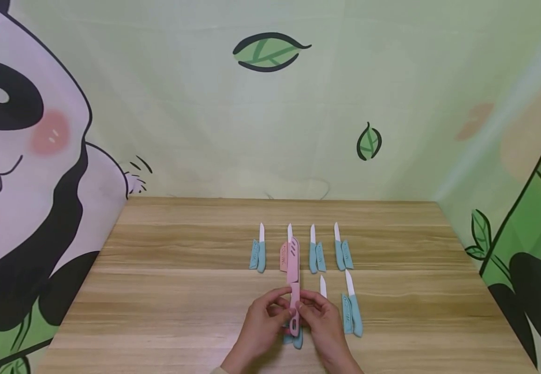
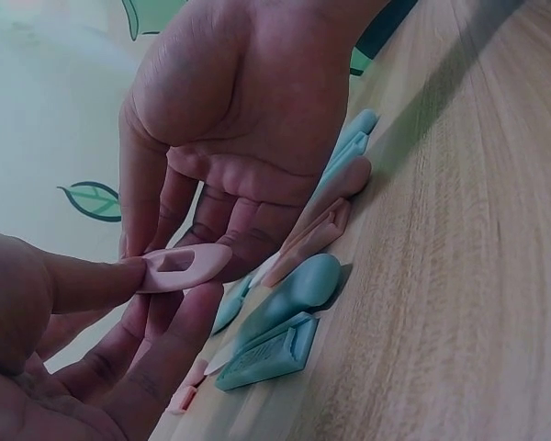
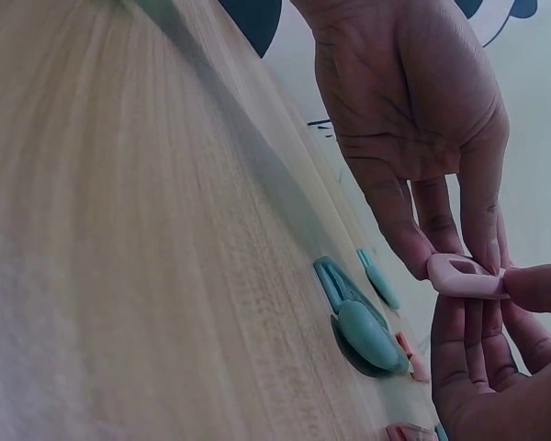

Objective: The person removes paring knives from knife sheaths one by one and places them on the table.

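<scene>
Both hands hold a pink knife (image 1: 294, 296) by its handle, with a slotted pink sheath (image 1: 293, 259) over the blade, which points away from the person. My left hand (image 1: 261, 321) pinches the handle from the left, thumb on top. From the other side my right hand (image 1: 325, 323) pinches it between thumb and fingers. The holed handle end (image 2: 188, 268) shows between the fingertips in both wrist views. Below the hands, a teal handle (image 1: 297, 340) lies on the table, partly covered. A white blade (image 1: 323, 285) sticks out beyond the right hand, its handle hidden.
Beyond the hands, a row on the wooden table (image 1: 167, 306) has teal-handled knives (image 1: 261, 257) beside teal sheaths (image 1: 320, 257). A pink sheath (image 1: 283, 257) lies there, partly behind the held knife. Another teal knife (image 1: 356, 314) and sheath (image 1: 347, 314) lie right. A printed cloth (image 1: 181, 114) hangs behind.
</scene>
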